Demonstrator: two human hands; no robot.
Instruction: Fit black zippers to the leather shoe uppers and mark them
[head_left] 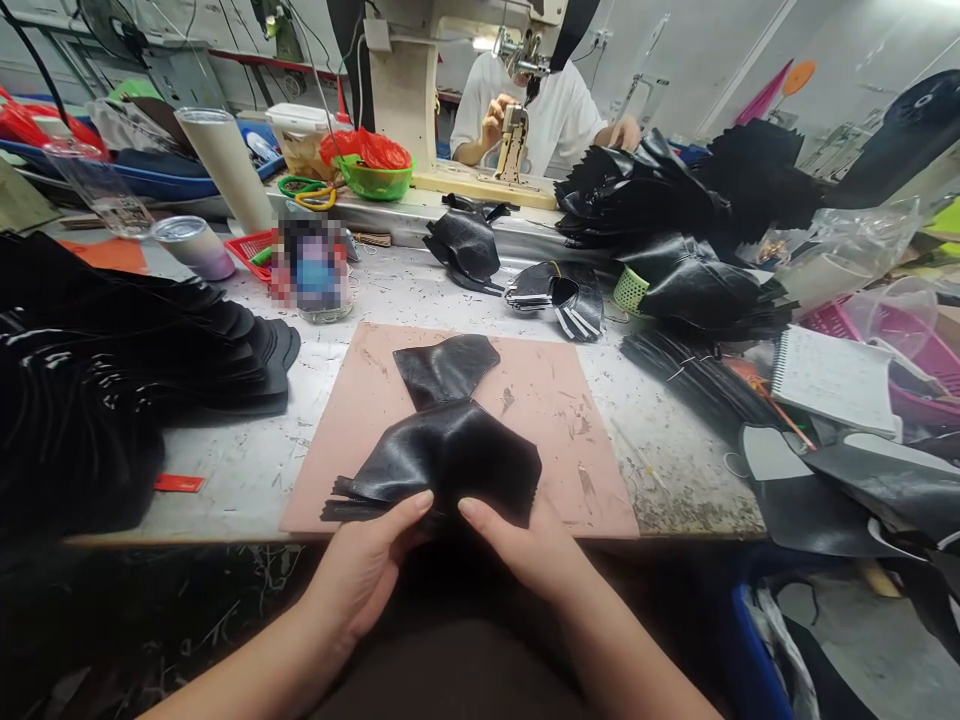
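Observation:
A small stack of black leather pieces [450, 450] is held between my two hands at the table's front edge. My left hand [382, 555] grips its near left side, thumb on top and fingers hidden underneath. On the near right side, my right hand [517, 545] holds it the same way. The stack's left end fans out in several jagged layers. Just beyond it, a single black leather piece [450, 368] lies on the pink mat [330, 450], its near edge meeting the held stack.
Large stacks of black leather pieces [217, 350] cover the left; more bundles [645, 190] stand at the back right. A sewing machine [405, 90] stands behind, with a person [562, 110] beyond it. A tumbler [225, 170], a cup [193, 248] and a notebook [832, 380] flank the mat.

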